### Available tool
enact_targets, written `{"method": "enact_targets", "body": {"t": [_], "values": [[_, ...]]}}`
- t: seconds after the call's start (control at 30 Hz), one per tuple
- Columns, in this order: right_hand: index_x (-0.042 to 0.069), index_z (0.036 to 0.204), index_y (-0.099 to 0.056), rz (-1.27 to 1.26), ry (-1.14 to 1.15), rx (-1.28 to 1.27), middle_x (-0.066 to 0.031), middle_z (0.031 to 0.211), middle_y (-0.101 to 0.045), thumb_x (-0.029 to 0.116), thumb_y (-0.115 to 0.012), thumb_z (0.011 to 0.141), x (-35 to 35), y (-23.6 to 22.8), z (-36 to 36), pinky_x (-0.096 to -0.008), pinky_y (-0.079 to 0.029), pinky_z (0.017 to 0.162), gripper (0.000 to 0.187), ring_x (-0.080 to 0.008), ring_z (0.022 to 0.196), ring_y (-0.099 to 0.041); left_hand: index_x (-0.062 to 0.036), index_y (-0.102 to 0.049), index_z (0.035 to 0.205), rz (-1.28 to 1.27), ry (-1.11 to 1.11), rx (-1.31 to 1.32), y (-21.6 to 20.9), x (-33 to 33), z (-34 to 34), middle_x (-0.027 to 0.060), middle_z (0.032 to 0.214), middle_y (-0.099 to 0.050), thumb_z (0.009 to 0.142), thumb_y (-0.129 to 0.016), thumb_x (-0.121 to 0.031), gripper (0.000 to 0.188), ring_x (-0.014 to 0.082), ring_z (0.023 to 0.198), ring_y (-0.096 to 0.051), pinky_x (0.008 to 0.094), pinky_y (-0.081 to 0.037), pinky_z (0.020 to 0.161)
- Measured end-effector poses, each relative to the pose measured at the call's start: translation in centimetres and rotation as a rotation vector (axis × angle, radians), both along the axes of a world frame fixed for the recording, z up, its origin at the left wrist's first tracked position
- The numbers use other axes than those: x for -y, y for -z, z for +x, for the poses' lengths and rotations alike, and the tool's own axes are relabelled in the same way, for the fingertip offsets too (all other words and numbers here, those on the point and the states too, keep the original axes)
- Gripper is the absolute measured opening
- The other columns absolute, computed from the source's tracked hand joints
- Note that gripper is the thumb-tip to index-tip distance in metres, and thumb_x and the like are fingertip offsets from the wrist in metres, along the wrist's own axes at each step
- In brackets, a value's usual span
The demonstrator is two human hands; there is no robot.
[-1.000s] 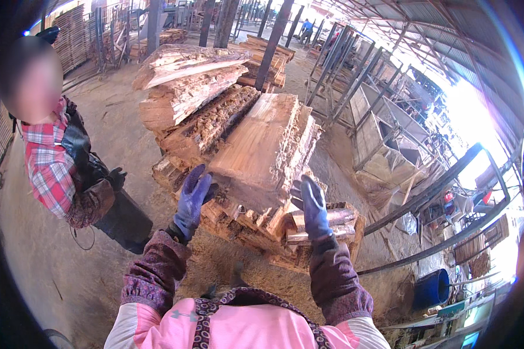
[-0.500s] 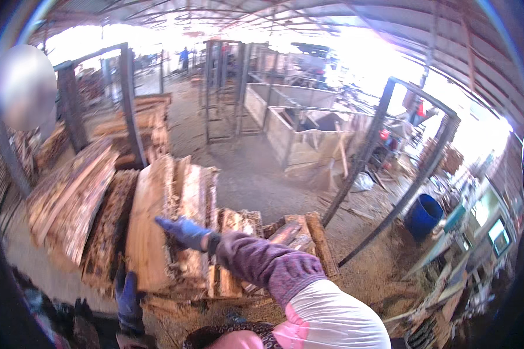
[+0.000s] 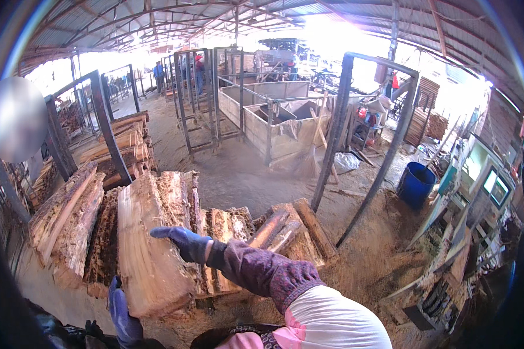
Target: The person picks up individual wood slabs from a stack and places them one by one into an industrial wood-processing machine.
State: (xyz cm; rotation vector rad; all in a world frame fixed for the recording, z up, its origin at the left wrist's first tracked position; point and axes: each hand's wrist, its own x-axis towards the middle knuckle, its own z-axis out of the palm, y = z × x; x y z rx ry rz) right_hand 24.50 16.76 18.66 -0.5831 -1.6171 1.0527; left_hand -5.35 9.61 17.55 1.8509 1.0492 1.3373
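Blue-purple gloves point(image 3: 183, 241); dark cuff point(image 3: 216, 255) circles right wrist; patterned purple oversleeve point(image 3: 268, 269); white sleeve point(image 3: 339, 320), pink panel point(image 3: 294, 331); dark strap point(image 3: 269, 340) bears pale rings.

The wide slab point(image 3: 144, 256) now juts farther out past the dark slab point(image 3: 103, 247) beside it

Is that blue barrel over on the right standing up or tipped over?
Upright: the blue barrel shows its round open mouth at the top, with its side wall below. Whether anything lies at its bottom, I cannot tell.
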Motion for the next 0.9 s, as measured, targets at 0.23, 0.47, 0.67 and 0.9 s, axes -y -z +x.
{"method": "enact_targets", "body": {"t": [0.23,0.47,0.67,0.9], "values": [[-0.002,0.128,-0.051,-0.12,0.156,0.369,-0.011,0.119,-0.061,0.008,-0.058,0.091,13.8,1.7,-0.3,-0.0356,-0.043,0.098,0.039,-0.0158,0.112,-0.053,-0.0117,-0.047,0.135,-1.077,0.666,0.921,-1.6,-0.3,3.7,0.0144,0.128,-0.054,0.089,-0.048,-0.064,0.069,0.0319,0.114,-0.054,0.048,-0.045,0.097],[0.002,0.147,-0.026,0.108,0.657,0.351,-0.021,0.134,-0.05,0.033,-0.075,0.082,30.9,2.9,-4.5,-0.0364,-0.042,0.101,0.087,-0.0238,0.119,-0.052,-0.0106,-0.04,0.137,-0.553,0.717,0.842,11.7,4.6,12.9,0.0129,0.124,-0.054,0.089,-0.049,-0.061,0.071,0.0285,0.111,-0.054,0.045,-0.047,0.096],[0.002,0.137,-0.045,-0.555,0.443,-0.201,-0.0108,0.138,-0.048,0.045,-0.05,0.097,40.8,14.1,6.5,-0.0344,-0.035,0.106,0.06,-0.0189,0.122,-0.046,-0.0077,-0.042,0.136,-0.792,1.069,0.613,13.5,16.6,25.8,0.0117,0.124,-0.055,0.092,-0.049,-0.051,0.062,0.0259,0.111,-0.054,0.042,-0.045,0.098],[0.002,0.126,-0.056,-0.507,0.868,-0.782,-0.0071,0.113,-0.064,0.043,-0.053,0.096,60.9,14.7,12.8,-0.0312,-0.047,0.091,0.051,-0.0157,0.097,-0.059,-0.0043,-0.044,0.135,-0.838,1.454,0.335,12.1,34.0,42.3,0.0104,0.125,-0.055,0.096,-0.049,-0.038,0.052,0.0228,0.111,-0.055,0.0385,-0.044,0.099]]}}
